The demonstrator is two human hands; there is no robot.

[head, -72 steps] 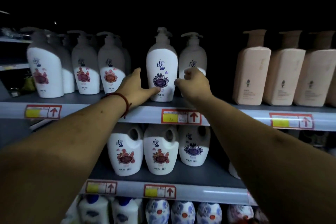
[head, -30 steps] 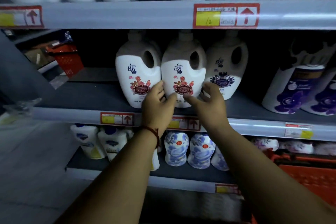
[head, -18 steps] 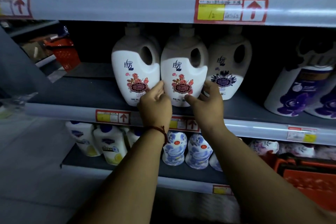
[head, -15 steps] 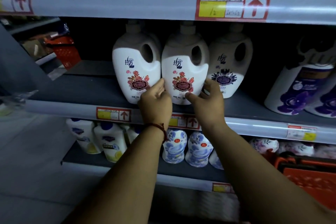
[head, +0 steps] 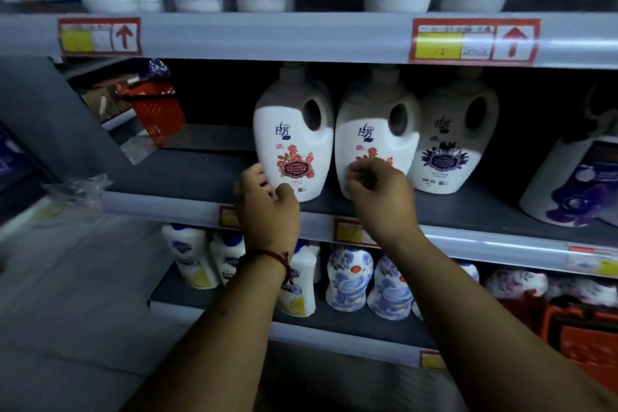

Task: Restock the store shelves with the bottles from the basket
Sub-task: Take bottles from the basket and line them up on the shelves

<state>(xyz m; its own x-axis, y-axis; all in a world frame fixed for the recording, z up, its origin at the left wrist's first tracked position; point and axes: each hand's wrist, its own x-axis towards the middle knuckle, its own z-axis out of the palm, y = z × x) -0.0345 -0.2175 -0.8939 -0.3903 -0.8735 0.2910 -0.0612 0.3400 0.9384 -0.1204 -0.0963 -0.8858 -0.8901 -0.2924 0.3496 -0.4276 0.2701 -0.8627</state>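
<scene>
At the far left, behind the shelf end, a red basket (head: 157, 114) is seen in shadow, and crumpled clear plastic (head: 78, 186) lies on the ledge below it. On the middle shelf (head: 187, 174), 3 white handled bottles are stood upright in a row: a left rose-label bottle (head: 292, 140), a middle rose-label bottle (head: 376, 144) just beside it, and a purple-label bottle (head: 451, 144) set slightly further back to the right. The left hand (head: 267, 207), marked by a red cord bracelet (head: 271, 257) at the wrist, is placed at the lower left corner of the left rose-label bottle, fingers curled against its side and thumb near its front; a full grip cannot be confirmed. The right hand (head: 379, 192) is held loosely curled in front of the lower label of the middle rose-label bottle, partly covering it; whether the bottle is actually grasped cannot be told. Below, blue-and-white patterned bottles (head: 347, 278) are lined on the lower shelf. At the lower right, an orange basket (head: 582, 338) is partly seen, its contents not discernible. Red-and-yellow price tags (head: 473, 41) are fixed along the shelf edges.
</scene>
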